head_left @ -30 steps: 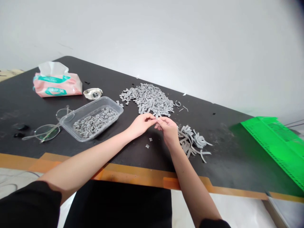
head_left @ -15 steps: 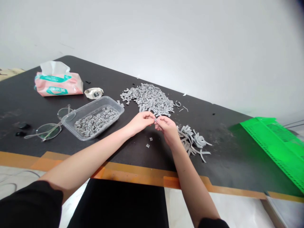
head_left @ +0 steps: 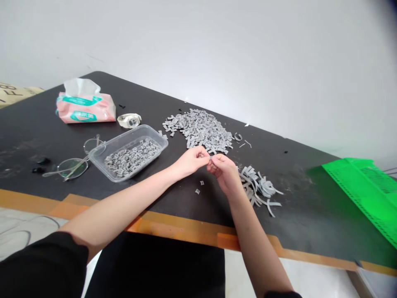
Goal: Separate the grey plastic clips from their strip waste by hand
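My left hand (head_left: 194, 160) and my right hand (head_left: 223, 170) meet fingertip to fingertip over the black table. Between their pinched fingers sits a small grey piece (head_left: 211, 157), mostly hidden, so its exact kind does not show. Just behind the hands lies a heap of small grey flat pieces (head_left: 206, 128). Two little grey frame-like pieces (head_left: 197, 191) rest on the table below the hands. Left of them, a clear plastic tub (head_left: 98, 165) holds many small grey pieces (head_left: 132, 159). Grey strips (head_left: 263, 186) lie bunched beside my right wrist.
At the left are a pink tissue pack (head_left: 87, 109), a white watch (head_left: 129, 121) and a pair of glasses (head_left: 72, 169). A green perforated sheet (head_left: 366, 194) lies at the right. Orange tape (head_left: 186, 227) runs along the table's front edge, and a wall (head_left: 232, 54) rises behind.
The whole scene has shifted slightly to the right in view as the head turned a little. Both hands stay pinched together, with the fingers only slightly moved.
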Demonstrator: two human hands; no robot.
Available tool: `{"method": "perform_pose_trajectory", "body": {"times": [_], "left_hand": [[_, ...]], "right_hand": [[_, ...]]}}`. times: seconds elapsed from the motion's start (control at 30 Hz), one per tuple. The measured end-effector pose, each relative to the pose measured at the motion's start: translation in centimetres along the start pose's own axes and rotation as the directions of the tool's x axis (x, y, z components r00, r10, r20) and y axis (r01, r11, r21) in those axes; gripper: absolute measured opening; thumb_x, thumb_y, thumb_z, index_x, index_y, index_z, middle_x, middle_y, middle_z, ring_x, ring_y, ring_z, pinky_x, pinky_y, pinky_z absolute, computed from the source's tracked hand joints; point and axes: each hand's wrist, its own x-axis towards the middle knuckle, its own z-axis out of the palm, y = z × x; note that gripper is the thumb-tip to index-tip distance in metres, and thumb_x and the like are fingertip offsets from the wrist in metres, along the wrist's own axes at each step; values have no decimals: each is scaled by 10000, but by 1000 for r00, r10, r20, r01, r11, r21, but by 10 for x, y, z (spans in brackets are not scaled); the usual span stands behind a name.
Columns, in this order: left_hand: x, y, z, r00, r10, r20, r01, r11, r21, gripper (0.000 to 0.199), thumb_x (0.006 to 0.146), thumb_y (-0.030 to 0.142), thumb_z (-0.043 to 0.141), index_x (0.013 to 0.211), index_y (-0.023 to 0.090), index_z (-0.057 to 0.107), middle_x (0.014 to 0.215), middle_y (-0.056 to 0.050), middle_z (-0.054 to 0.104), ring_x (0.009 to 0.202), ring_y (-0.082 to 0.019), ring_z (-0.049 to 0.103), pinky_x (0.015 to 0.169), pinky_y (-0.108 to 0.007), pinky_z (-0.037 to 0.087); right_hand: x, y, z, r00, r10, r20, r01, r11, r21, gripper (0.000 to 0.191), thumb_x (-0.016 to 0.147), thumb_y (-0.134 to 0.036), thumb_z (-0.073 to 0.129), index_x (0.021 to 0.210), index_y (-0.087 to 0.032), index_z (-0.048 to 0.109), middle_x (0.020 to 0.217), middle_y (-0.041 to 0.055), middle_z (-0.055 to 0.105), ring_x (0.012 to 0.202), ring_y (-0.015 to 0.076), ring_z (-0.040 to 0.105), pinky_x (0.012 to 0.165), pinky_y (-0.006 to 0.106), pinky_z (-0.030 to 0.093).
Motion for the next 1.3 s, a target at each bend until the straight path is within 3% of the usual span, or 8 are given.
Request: {"method": "perform_pose_trajectory", "body": {"times": [0.23, 0.47, 0.63, 0.83, 0.9, 1.03, 1.17, 1.3], "left_hand": [[-1, 9, -2, 1000, -14, -23, 15, 998, 62, 243, 780, 380, 698, 706, 180, 581, 684, -5, 700, 691, -156, 636, 713, -300, 442], [-1, 11, -2, 993, -11, -116, 29, 987, 157, 239, 760, 348, 711, 677, 179, 565, 595, 54, 526, 581, -107, 427, 607, -269, 300], [1, 9, -4, 988, -6, -152, 33, 983, 181, 216, 739, 335, 726, 687, 172, 596, 604, 52, 497, 592, -112, 404, 606, -268, 290], [1, 8, -4, 990, -20, -137, 53, 969, 243, 222, 743, 341, 727, 696, 166, 599, 607, 50, 497, 605, -115, 413, 611, -262, 299], [1, 7, -5, 991, -39, -125, 72, 959, 275, 225, 747, 345, 722, 701, 163, 599, 612, 49, 499, 606, -114, 412, 608, -258, 300], [4, 6, -9, 997, -72, -36, 80, 934, 348, 216, 770, 356, 690, 727, 156, 620, 624, 42, 508, 608, -117, 425, 606, -255, 304], [3, 6, -12, 995, -65, 70, 29, 906, 423, 220, 805, 373, 641, 774, 155, 631, 665, 30, 525, 629, -123, 437, 612, -259, 309], [0, 7, -10, 993, -39, 109, -20, 869, 495, 259, 843, 396, 595, 722, 167, 572, 659, 36, 501, 625, -118, 406, 597, -256, 289]], "right_hand": [[2, -5, 2, 993, -79, -85, 73, 995, -70, 261, 715, -434, 765, 756, -190, 681, 605, 0, 645, 573, 127, 540, 570, 266, 399], [3, -5, -3, 976, -178, -126, 170, 983, -72, 212, 698, -308, 788, 878, -212, 729, 680, -11, 685, 603, 125, 568, 586, 266, 424], [5, -4, -7, 930, -348, -120, 286, 889, -358, 90, 708, -280, 779, 783, -232, 778, 888, 37, 752, 841, 205, 677, 812, 355, 536], [6, -3, -7, 924, -367, -112, 298, 870, -393, 87, 687, -279, 779, 757, -228, 777, 875, 43, 752, 844, 219, 688, 854, 377, 554], [5, -5, -9, 942, -322, -97, 266, 890, -371, 118, 662, -284, 793, 746, -213, 753, 837, 36, 736, 805, 206, 674, 816, 358, 547], [6, -11, -18, 994, -108, 25, 110, 932, -346, 173, 674, -305, 792, 772, -193, 704, 726, -2, 668, 695, 153, 593, 715, 297, 479], [5, -14, -23, 983, -62, 175, 114, 946, -305, 142, 743, -307, 734, 716, -189, 660, 755, -5, 637, 724, 140, 544, 728, 275, 436], [5, -12, -17, 992, -32, 123, 59, 975, -214, 151, 675, -296, 754, 681, -183, 652, 828, 17, 685, 687, 130, 543, 689, 275, 438]]}}
